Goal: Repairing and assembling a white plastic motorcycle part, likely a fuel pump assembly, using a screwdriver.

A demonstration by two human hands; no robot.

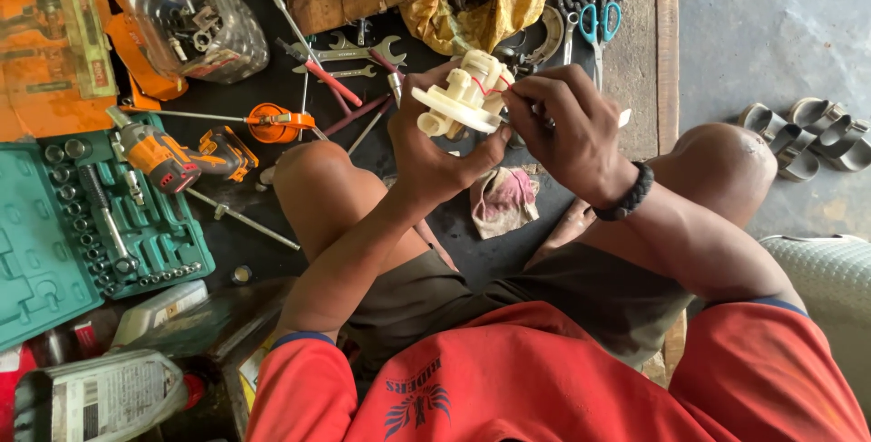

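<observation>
Item: cream plastic pump housing (463, 97), raised between both hands. Our left hand (435, 156) grips its flange; our right hand (562, 129) pinches its red wires (485, 88). We judge wiring in hand; steadiness needed next.

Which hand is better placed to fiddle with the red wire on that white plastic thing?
Probably the right hand: its fingertips already pinch at the red wire. The left hand is busy gripping the white plastic part from below.
</observation>
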